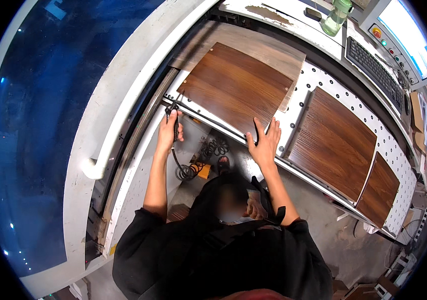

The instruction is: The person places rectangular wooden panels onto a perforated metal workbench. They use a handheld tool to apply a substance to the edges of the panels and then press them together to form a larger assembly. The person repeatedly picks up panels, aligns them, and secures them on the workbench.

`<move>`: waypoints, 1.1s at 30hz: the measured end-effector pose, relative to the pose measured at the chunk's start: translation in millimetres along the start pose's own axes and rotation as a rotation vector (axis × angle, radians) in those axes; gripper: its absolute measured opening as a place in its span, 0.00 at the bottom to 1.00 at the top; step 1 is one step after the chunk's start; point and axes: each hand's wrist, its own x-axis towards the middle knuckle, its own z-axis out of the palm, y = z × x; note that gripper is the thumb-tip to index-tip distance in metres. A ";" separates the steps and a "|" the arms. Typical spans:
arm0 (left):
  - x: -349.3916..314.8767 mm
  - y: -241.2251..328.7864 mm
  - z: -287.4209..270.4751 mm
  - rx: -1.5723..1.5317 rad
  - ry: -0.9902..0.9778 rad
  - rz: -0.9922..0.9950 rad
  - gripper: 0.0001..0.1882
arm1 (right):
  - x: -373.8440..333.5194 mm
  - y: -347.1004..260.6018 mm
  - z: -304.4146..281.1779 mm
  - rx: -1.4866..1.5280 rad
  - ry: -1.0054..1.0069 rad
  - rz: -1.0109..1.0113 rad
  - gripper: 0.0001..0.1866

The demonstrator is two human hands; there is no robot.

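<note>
A black air blow gun [175, 122] is gripped in my left hand [166, 132], its nozzle pointing at the near left corner of a brown wood-grain panel [236, 82]. From the gun a black coiled hose [188, 171] hangs below the table edge. My right hand [265, 142] has its fingers spread, with the fingertips at the panel's near right edge; whether they press on it I cannot tell. Small round holes show near several corners of the panel. Beneath it lies a paler greyish wood board [293, 55], jutting out at the far side and the right.
Right of my hands, a stack of dark wood-grain panels [331, 145] and a smaller panel [379, 190] lie on the white studded table [296, 114]. Beyond are a keyboard [373, 67], a green bottle [337, 19] and a control screen [408, 32]. A white machine frame [93, 125] borders the left.
</note>
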 end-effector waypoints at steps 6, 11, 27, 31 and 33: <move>65.1 34.2 28.7 -0.006 -0.272 -0.081 0.27 | -2.5 3.1 1.0 -0.079 0.079 -0.032 0.30; 124.9 69.4 67.8 0.023 -0.186 0.142 0.25 | -2.4 -1.0 3.5 -0.067 0.079 -0.062 0.31; -63.9 116.8 -5.3 0.803 -0.567 0.185 0.29 | -3.7 12.5 2.8 -0.063 0.004 0.036 0.49; -108.9 133.8 -37.8 0.456 0.386 0.613 0.28 | -3.6 10.0 5.8 -0.063 0.027 -0.027 0.44; -93.6 128.2 -50.5 0.339 0.669 0.932 0.26 | -1.7 7.5 4.7 -0.049 0.028 -0.025 0.43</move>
